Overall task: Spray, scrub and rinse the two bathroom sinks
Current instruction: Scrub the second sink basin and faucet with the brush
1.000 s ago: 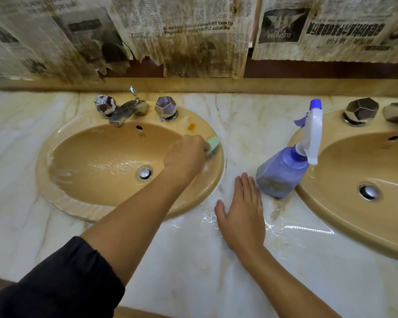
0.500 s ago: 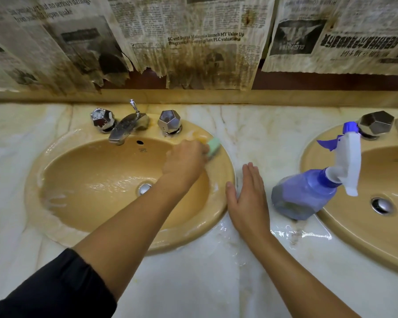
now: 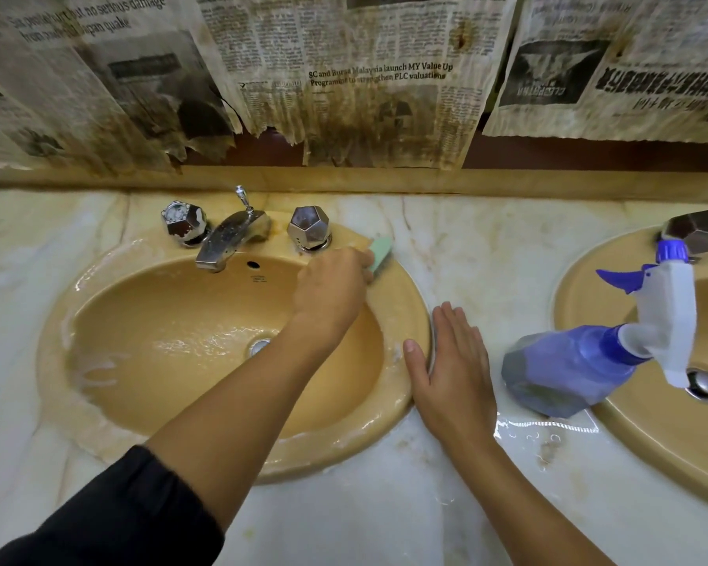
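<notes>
Left hand: your left hand (image 3: 331, 294) grips the green sponge (image 3: 380, 252) on the left sink (image 3: 405, 288) rim, just right of its right tap handle (image 3: 308, 227).
Right hand: your right hand (image 3: 452, 371) lies flat, fingers straight, on the marble counter (image 3: 385, 520) beside that sink.
Spray bottle: the spray bottle (image 3: 589, 357) leans on the right sink (image 3: 650, 435) rim.

left sink (image 3: 99, 410) – tan, foamy | sponge (image 3: 381, 250) – green, back-right rim | right sink (image 3: 646, 439)
</notes>
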Demonstrator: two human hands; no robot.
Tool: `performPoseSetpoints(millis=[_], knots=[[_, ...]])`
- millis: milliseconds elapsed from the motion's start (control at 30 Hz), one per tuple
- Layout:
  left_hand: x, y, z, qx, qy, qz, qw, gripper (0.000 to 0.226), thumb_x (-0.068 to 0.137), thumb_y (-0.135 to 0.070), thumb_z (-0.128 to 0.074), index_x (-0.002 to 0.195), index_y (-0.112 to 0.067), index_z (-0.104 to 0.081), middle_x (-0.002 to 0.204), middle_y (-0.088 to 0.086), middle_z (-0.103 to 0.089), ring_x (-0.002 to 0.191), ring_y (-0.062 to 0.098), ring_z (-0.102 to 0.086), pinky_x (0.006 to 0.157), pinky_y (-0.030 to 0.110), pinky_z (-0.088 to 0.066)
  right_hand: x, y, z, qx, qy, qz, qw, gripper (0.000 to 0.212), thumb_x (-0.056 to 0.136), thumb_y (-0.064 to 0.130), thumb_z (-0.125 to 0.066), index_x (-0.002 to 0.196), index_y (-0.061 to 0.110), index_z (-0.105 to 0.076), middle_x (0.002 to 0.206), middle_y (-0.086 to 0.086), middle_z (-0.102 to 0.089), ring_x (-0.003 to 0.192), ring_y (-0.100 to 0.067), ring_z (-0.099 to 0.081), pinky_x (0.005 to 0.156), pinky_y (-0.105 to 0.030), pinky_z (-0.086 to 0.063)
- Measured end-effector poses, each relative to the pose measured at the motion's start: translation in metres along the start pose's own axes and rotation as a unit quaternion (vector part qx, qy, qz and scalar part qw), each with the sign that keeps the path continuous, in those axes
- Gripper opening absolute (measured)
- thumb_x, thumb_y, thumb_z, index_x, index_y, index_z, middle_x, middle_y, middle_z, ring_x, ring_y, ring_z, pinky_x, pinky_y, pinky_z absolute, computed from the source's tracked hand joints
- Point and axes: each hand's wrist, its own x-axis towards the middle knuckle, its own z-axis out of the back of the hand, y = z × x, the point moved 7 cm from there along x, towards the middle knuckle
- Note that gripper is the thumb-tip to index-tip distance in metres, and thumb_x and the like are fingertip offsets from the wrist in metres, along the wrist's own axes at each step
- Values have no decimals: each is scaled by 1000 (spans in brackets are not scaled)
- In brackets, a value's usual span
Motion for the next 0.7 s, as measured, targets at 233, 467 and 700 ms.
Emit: performPoseSetpoints(millis=[233, 467, 700], knots=[[-36, 11, -2, 51, -17, 29, 998, 26, 102, -20, -51, 121, -28, -66, 100, 9, -66, 88, 34, -61, 68, 35, -38, 0, -1, 0, -3, -1, -7, 1000, 78, 94, 62, -19, 155, 15, -29, 163, 2, -24, 152, -7, -9, 125, -31, -5], [-12, 6, -2, 49, -6, -16, 999, 30, 103, -28, -50, 131, -33, -59, 103, 11, -65, 97, 38, -62, 69, 36, -36, 0, -1, -1, -12, 9, -7, 1000, 80, 93, 63, -17, 156, 15, -28, 164, 3, -22, 152, -6, -7, 125, -32, -6], [-2, -2, 2, 55, 3, -47, 997, 33, 101, -22, -50, 130, -33, -61, 105, 11, -63, 99, 37, -60, 70, 35, -36, 0, 1, -1, -26, 2, -6, 1000, 79, 94, 61, -20, 155, 14, -28, 163, 1, -24, 152, -7, -9, 125, -31, -5]])
